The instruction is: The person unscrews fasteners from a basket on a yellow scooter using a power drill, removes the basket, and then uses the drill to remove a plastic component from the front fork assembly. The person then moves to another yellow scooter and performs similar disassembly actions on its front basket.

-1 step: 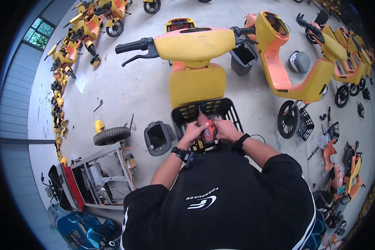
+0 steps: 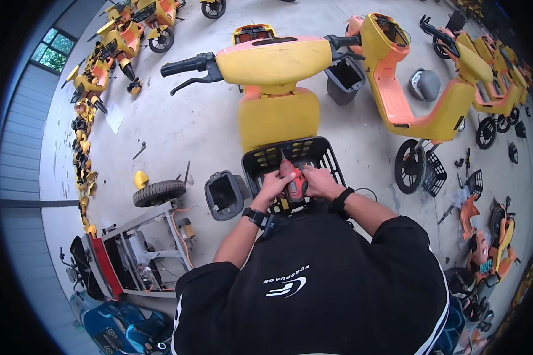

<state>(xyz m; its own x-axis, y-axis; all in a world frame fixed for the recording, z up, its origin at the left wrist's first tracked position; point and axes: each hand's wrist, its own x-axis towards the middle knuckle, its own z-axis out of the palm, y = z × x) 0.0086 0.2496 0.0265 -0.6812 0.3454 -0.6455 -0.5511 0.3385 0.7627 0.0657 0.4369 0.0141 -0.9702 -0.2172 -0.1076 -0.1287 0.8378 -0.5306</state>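
A red cordless drill (image 2: 296, 188) points its thin bit away from me, inside the black basket (image 2: 323, 155) on the front of a yellow scooter (image 2: 278, 118). My left hand (image 2: 275, 186) is closed around the drill's left side, its thumb lying across the body. On the other side, my right hand (image 2: 321, 182) is curled with its fingers against the drill. Part of the drill's grip is hidden by my hands. The bit reaches toward the basket's far wall; whether it touches anything there, I cannot tell.
Left of the basket lies a dark grey bin-like housing (image 2: 224, 196), with a loose tyre (image 2: 159, 193) and a metal frame (image 2: 151, 251) farther left. Another yellow scooter (image 2: 420, 112) stands at the right, near a grey seat (image 2: 425, 84). Loose parts litter the floor at the right.
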